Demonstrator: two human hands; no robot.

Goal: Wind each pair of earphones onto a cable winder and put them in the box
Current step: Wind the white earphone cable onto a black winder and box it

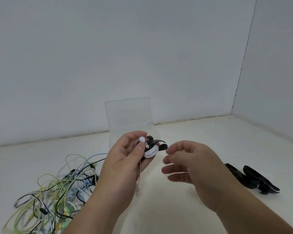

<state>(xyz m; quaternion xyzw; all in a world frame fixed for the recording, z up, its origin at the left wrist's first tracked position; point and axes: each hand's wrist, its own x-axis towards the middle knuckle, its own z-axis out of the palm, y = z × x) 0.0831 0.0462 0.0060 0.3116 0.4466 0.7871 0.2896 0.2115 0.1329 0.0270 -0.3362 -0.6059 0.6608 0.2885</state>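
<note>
Tangled thin earphone cables sprawl at the desk's near-left. The left hand grips a black winder wrapped in white cord; the right hand hovers open beside it, bare desk between them and the clear box by the wall.

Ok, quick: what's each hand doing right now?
Left hand: closed on the black winder with white earphones.
Right hand: open, empty, fingers loosely curled.

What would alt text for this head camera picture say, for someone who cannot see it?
A left hand holds a black winder wrapped in white earphones, while the open right hand hovers beside it. A clear box stands behind, tangled cables lie to the left and spare winders to the right.
</note>
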